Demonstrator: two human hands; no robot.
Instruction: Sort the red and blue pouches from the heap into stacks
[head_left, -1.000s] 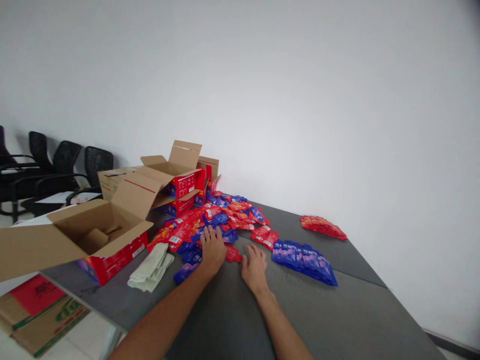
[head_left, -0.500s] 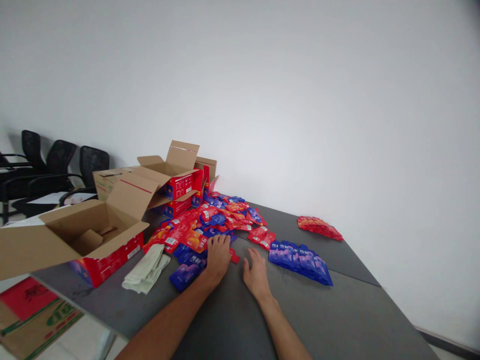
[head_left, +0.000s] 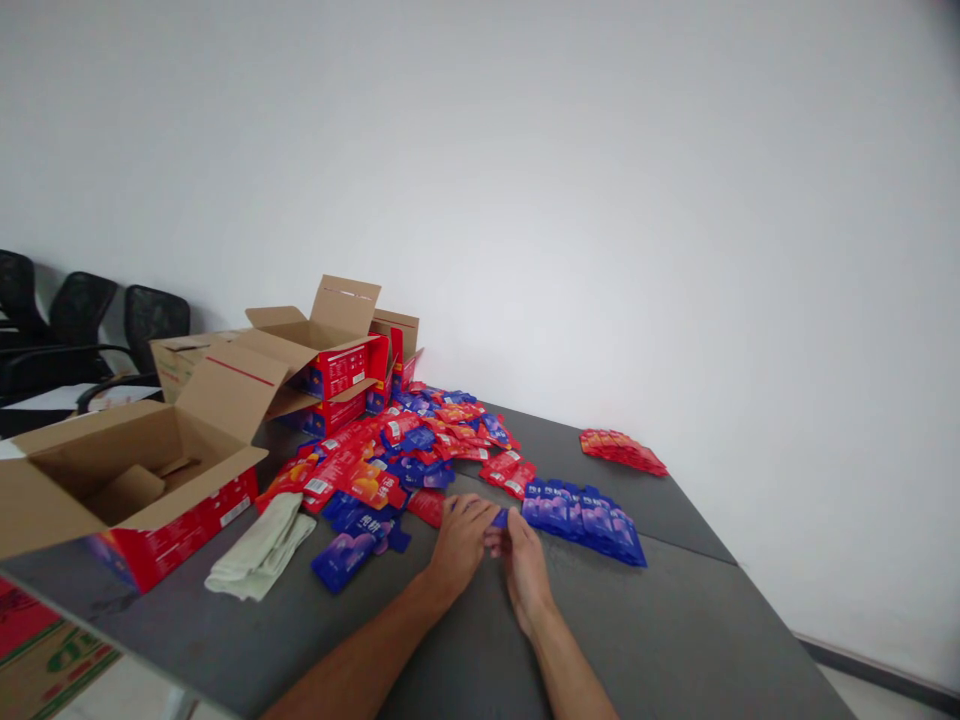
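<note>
Just above the table, my left hand [head_left: 459, 545] grips a blue packet [head_left: 501, 518], mostly hidden behind its fingers. My right hand [head_left: 524, 568] closes on the packet's other end, its thumb on top and fingers curled beneath. To the right of the hands, a fanned row of blue packets [head_left: 581, 520] lies overlapped. Left of them is a loose pile of red and blue packets [head_left: 375, 480], with a single blue packet [head_left: 341, 560] at its near edge. A red packet [head_left: 426, 507] lies beside my left fingers.
An open red carton [head_left: 187, 530] stands at the table's left, more open cartons [head_left: 337, 375] behind it. A folded pale cloth [head_left: 262, 550] lies before the pile. A red packet row [head_left: 621, 452] sits far right on the grey table [head_left: 660, 630], near the wall.
My left hand has moved from the pile's edge toward my right hand with a blue packet. Both hands now meet at it. The view has shifted slightly right.
</note>
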